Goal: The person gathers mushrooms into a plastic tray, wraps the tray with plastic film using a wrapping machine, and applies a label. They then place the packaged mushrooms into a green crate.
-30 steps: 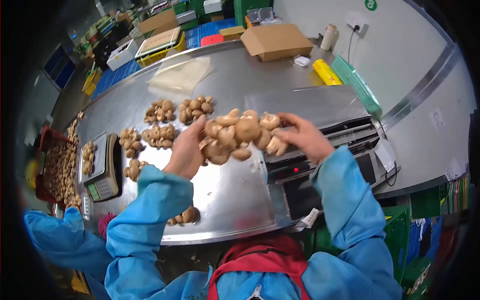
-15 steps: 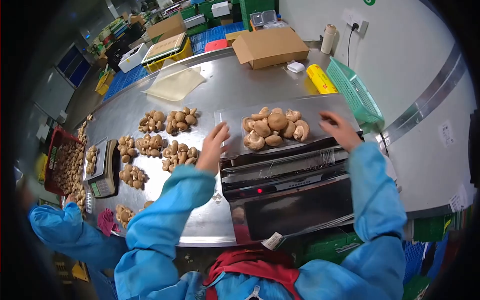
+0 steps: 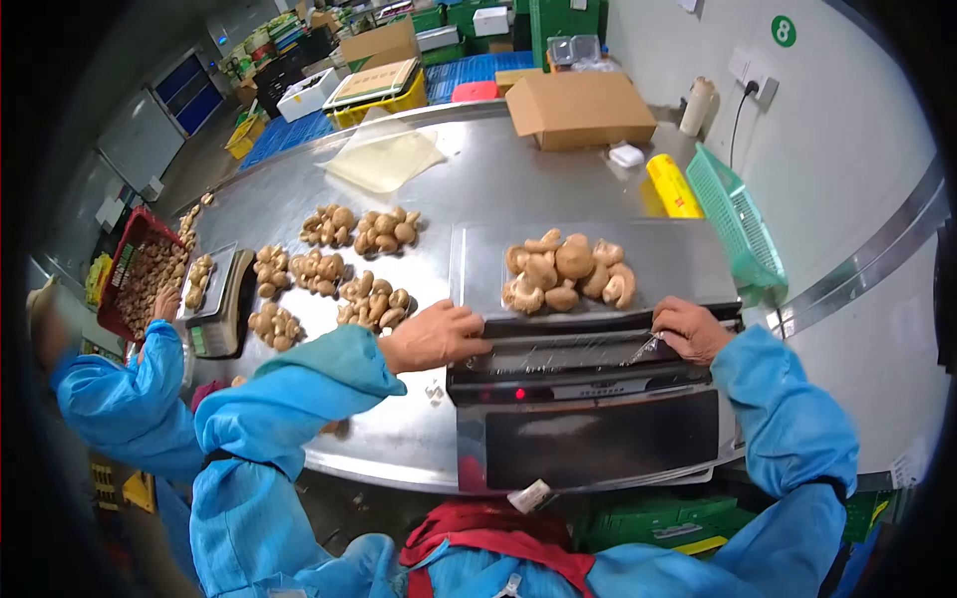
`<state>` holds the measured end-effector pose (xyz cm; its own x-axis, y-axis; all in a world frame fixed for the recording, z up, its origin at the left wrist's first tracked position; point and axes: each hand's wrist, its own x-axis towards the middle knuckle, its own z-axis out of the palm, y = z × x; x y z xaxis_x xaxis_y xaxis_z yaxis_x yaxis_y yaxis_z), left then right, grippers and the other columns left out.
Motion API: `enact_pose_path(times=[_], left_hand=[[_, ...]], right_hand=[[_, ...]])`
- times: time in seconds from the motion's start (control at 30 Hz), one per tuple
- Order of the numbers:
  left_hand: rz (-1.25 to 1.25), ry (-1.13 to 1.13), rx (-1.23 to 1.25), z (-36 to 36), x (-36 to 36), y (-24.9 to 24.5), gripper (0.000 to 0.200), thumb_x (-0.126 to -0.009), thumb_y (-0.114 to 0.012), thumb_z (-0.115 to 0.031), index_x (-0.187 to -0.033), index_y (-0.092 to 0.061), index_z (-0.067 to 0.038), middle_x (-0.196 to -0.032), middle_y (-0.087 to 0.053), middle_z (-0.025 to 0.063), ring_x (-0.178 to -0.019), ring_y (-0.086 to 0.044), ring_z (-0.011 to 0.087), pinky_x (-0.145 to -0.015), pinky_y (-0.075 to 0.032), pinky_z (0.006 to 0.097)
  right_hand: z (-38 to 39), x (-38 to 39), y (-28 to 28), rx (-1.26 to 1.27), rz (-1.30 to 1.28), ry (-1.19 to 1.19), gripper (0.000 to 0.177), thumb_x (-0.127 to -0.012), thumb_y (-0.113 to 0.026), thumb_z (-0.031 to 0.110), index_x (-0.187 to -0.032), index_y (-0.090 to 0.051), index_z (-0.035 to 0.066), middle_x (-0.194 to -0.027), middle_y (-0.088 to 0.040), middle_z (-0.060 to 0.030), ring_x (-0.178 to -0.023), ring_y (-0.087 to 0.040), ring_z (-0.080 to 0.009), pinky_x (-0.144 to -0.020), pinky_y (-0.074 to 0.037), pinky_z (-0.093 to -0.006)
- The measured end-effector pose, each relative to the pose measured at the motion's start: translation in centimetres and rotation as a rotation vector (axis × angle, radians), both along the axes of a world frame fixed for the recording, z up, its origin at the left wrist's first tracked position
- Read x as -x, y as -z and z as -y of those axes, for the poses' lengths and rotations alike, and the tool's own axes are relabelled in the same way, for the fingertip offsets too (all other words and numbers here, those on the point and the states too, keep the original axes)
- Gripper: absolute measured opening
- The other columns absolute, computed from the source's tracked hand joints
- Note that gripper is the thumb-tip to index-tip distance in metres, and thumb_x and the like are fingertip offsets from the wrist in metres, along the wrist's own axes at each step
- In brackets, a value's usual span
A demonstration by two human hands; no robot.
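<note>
Shiitake mushrooms (image 3: 573, 257) sit in a clear shallow tray on the flat top of the film wrapping machine (image 3: 598, 424). In front of them, thin plastic film (image 3: 568, 351) stretches across the machine's dark slot. My right hand (image 3: 690, 331) pinches the film at its right end, where it bunches into creases. At the left end, my left hand (image 3: 439, 336) has its fingers curled together at the film's edge; the exact grip is partly hidden. A red light glows on the machine's front.
Several piles of mushrooms (image 3: 371, 301) lie left on the steel table (image 3: 478, 169). Beyond are a scale (image 3: 221, 304), a red crate (image 3: 128, 269) and a co-worker's hand (image 3: 165, 304). A cardboard box (image 3: 588, 110), yellow roll (image 3: 674, 186) and green basket (image 3: 738, 219) stand at the back.
Both my hands have come down from beside the mushroom tray to the film and closed there. The view has shifted, and the co-worker's hand now shows at the mushrooms by the scale.
</note>
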<state>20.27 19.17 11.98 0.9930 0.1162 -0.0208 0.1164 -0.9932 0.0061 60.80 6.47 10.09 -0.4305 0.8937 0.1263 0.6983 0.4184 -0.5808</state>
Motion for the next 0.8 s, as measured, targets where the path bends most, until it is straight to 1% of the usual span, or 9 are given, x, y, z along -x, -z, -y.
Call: enact_pose_path(times=[0.07,0.17,0.3,0.43,0.47,0.53,0.63,0.7,0.8], left_hand=[[0.217,-0.026,0.200,-0.2,-0.6,2.0,0.012,-0.078,-0.061,-0.011,-0.090,-0.060,-0.012,-0.097,-0.053,0.0042,-0.090,-0.054,0.0213,-0.074,-0.045,0.0351],[0.497,-0.618,1.235,2.9,-0.9,2.2,0.004,-0.091,-0.053,-0.008,-0.094,-0.055,-0.006,-0.109,-0.060,0.0100,-0.084,-0.062,0.0200,-0.073,-0.052,0.0324],[0.946,-0.523,1.572,6.3,2.6,-1.8,0.005,-0.094,-0.041,-0.002,-0.096,-0.045,0.001,-0.113,-0.057,0.0270,-0.102,-0.060,0.0307,-0.084,-0.053,0.0404],[1.215,-0.071,1.151,3.0,1.9,-10.2,0.004,-0.093,-0.040,-0.001,-0.093,-0.044,0.000,-0.097,-0.062,0.0309,-0.092,-0.064,0.0371,-0.083,-0.051,0.0444],[1.173,-0.254,0.996,1.3,0.2,-11.2,0.006,-0.094,-0.040,0.000,-0.092,-0.045,0.001,-0.098,-0.061,0.0306,-0.093,-0.064,0.0349,-0.085,-0.050,0.0408],[0.989,-0.285,0.461,-5.7,-4.1,-9.4,0.026,-0.092,-0.047,-0.001,-0.118,-0.046,0.001,-0.109,-0.062,0.0196,-0.100,-0.062,0.0247,-0.088,-0.049,0.0334],[0.682,-0.328,0.276,-13.0,-6.0,-3.4,0.058,-0.079,-0.043,0.013,-0.131,-0.042,-0.011,-0.127,-0.051,0.0160,-0.107,-0.057,0.0326,-0.093,-0.046,0.0352],[0.327,-0.122,0.028,-15.1,-6.1,0.3,0.063,-0.074,-0.044,0.011,-0.133,-0.041,-0.012,-0.140,-0.036,0.0154,-0.116,-0.048,0.0350,-0.097,-0.042,0.0392],[0.229,-0.271,0.133,-14.4,-6.1,3.0,0.064,-0.076,-0.054,-0.002,-0.136,-0.037,-0.012,-0.146,-0.024,0.0174,-0.120,-0.043,0.0393,-0.099,-0.040,0.0427]], right_hand=[[0.1,0.4,-0.3,0.288,-0.516,0.253,0.006,-0.083,-0.056,0.002,-0.088,-0.053,0.002,-0.100,-0.058,-0.0121,-0.089,-0.061,-0.0246,-0.075,-0.050,-0.0324],[1.6,2.1,0.5,0.583,-1.193,0.454,0.006,-0.089,-0.051,0.004,-0.093,-0.048,0.001,-0.104,-0.059,-0.0197,-0.096,-0.062,-0.0260,-0.081,-0.054,-0.0356],[6.0,2.1,-6.2,0.520,-1.259,0.556,0.008,-0.087,-0.052,0.007,-0.089,-0.045,0.003,-0.089,-0.063,-0.0216,-0.092,-0.064,-0.0301,-0.083,-0.054,-0.0430],[4.3,1.6,-14.3,0.002,-1.218,0.279,0.006,-0.088,-0.050,0.007,-0.089,-0.046,0.003,-0.091,-0.064,-0.0221,-0.092,-0.064,-0.0303,-0.091,-0.048,-0.0430],[1.6,1.3,-14.1,-0.134,-0.991,0.395,0.008,-0.090,-0.047,0.005,-0.097,-0.047,0.002,-0.098,-0.064,-0.0216,-0.096,-0.063,-0.0296,-0.094,-0.046,-0.0409],[-4.8,0.1,-11.2,-0.351,-0.389,0.413,0.026,-0.090,-0.043,-0.001,-0.115,-0.046,0.003,-0.112,-0.060,-0.0193,-0.106,-0.058,-0.0292,-0.098,-0.042,-0.0373],[-11.5,-1.6,-5.5,-0.492,0.501,0.094,0.066,-0.075,-0.049,-0.012,-0.135,-0.039,0.013,-0.133,-0.045,-0.0137,-0.121,-0.046,-0.0320,-0.101,-0.039,-0.0375],[-13.0,-2.4,-3.0,-0.514,0.573,0.077,0.066,-0.073,-0.051,-0.009,-0.134,-0.041,0.014,-0.136,-0.042,-0.0153,-0.123,-0.043,-0.0334,-0.102,-0.037,-0.0395],[-13.2,-2.0,0.0,-0.473,0.636,0.112,0.061,-0.075,-0.054,0.001,-0.133,-0.044,0.017,-0.138,-0.038,-0.0192,-0.124,-0.041,-0.0357,-0.103,-0.034,-0.0430]])
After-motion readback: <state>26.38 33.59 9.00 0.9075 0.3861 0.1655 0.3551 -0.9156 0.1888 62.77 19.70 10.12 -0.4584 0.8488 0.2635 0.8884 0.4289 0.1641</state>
